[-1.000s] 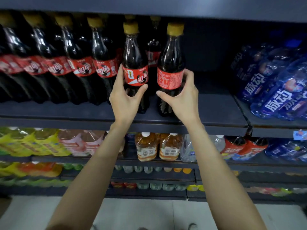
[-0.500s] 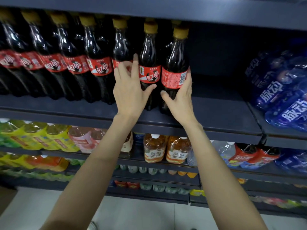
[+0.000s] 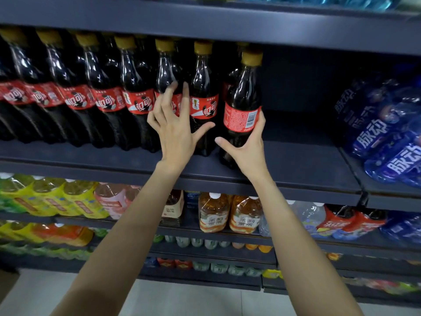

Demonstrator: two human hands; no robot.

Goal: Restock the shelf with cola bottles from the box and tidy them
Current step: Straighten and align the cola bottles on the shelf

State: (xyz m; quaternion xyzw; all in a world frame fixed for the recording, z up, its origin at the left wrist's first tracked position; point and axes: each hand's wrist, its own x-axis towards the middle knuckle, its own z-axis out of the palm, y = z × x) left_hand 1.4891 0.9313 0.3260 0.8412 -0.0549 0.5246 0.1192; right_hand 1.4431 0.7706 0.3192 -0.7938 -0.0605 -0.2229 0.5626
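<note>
Cola bottles (image 3: 139, 96) are standing upright in a row on the shelf (image 3: 296, 165). The left hand (image 3: 175, 124) is hovering open, fingers spread, against the second-last bottle (image 3: 203, 103). Just right of it, the right hand (image 3: 248, 144) is gripping the end bottle (image 3: 242, 106), its label facing backward, probably needing turning.

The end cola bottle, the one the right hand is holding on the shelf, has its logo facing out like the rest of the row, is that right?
Not quite. The right hand does hold the end cola bottle on the shelf, but the head view shows its label turned the wrong way: the barcode and small print face out, not the logo. The other bottles in the row show their logos.
</note>
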